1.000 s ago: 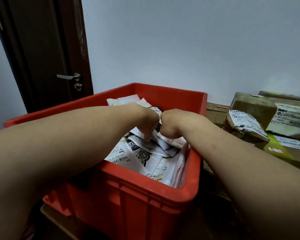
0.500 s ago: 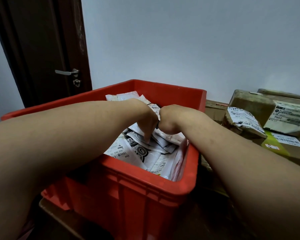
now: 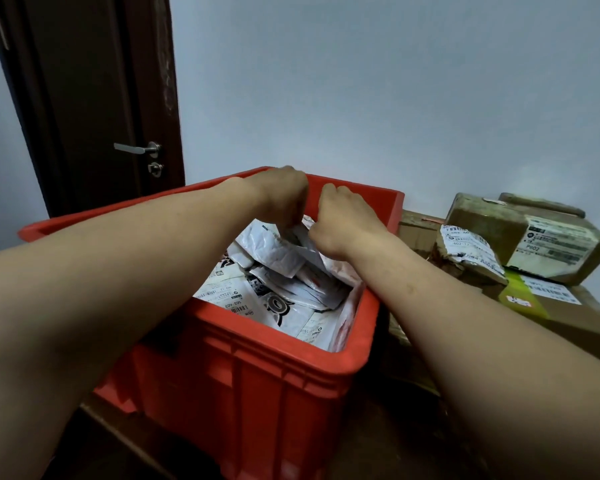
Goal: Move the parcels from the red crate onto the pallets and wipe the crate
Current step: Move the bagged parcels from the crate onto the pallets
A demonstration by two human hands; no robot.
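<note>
A red plastic crate (image 3: pixel 284 372) stands in front of me, filled with several white mailer parcels (image 3: pixel 278 303) bearing printed labels. Both my arms reach into it. My left hand (image 3: pixel 281 199) and my right hand (image 3: pixel 343 223) sit close together near the crate's far wall, fingers curled down and gripping the top edge of a white mailer parcel (image 3: pixel 278 251) that is lifted above the pile. The fingertips are hidden behind the knuckles.
Brown cardboard parcels (image 3: pixel 530 237) with white labels are stacked to the right of the crate, one with a yellow-green strip (image 3: pixel 520 296). A dark door (image 3: pixel 94 98) with a metal handle stands at the back left. A pale wall lies behind.
Both hands have moved up and toward the crate's far wall, pulling a white mailer up out of the pile. The view has tilted upward.
</note>
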